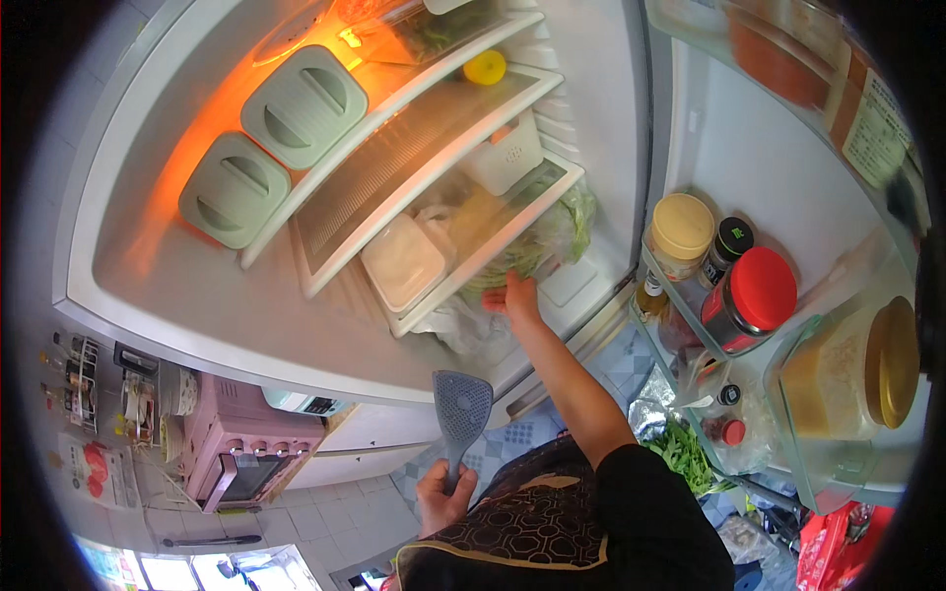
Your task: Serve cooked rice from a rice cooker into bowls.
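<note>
My left hand (445,493) grips the handle of a grey slotted turner (464,406), its perforated blade pointing up in front of the open refrigerator. My right hand (517,299) reaches in under the lowest glass shelf (484,281), with fingers apart. Its fingertips are at long green vegetables (510,266) in clear plastic; whether they touch is hard to tell. Just left of that hand lies a crumpled white plastic bag (465,325). On the lowest shelf stand a lidded pale container (406,262) and a white basket (505,155).
Two green-lidded containers (304,107) stand on an upper shelf, and a yellow round item (485,67) lies below. The open door at right holds a red-lidded jar (761,288) and a gold-lidded jar (850,377). Leafy greens (680,451) lie beneath it. A pink oven (240,443) stands at left.
</note>
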Tool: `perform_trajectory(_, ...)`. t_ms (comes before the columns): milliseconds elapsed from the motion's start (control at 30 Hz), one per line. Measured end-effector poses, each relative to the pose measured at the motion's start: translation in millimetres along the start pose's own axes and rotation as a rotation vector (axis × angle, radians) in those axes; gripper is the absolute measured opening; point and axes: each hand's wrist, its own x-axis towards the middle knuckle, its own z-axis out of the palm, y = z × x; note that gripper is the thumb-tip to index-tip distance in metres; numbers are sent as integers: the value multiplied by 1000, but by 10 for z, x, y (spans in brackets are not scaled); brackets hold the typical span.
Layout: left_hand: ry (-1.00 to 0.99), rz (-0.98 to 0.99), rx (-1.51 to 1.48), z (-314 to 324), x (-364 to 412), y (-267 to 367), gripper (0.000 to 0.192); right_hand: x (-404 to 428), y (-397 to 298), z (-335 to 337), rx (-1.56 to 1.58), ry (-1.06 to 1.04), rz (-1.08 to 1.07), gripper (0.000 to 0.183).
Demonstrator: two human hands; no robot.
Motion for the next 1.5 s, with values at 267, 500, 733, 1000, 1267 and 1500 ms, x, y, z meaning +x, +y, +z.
perform_trajectory(267,-47,25,-59,90,68,-27,14,247,59,339,-111,-24,-128,33)
perform_trajectory(500,-29,18,-18,86,69,17,13,162,435,-301,-378,259,-386,49)
perform_trajectory(733,-33,-71,-94,73,100,-37,13,224,-232,-658,-192,532,-605,36)
perform_trajectory(1000,-83,-19,13,48,158,22,12,720,-954,-467,-1264,429,-615,24)
perform_trajectory(1267,-34,-18,-76,57,147,12,12,241,-399,-959,-671,323,-709,14)
perform_trajectory(1500,-75,12,-34,132,212,11,11,-981,750,-2404,-1101,343,-518,20)
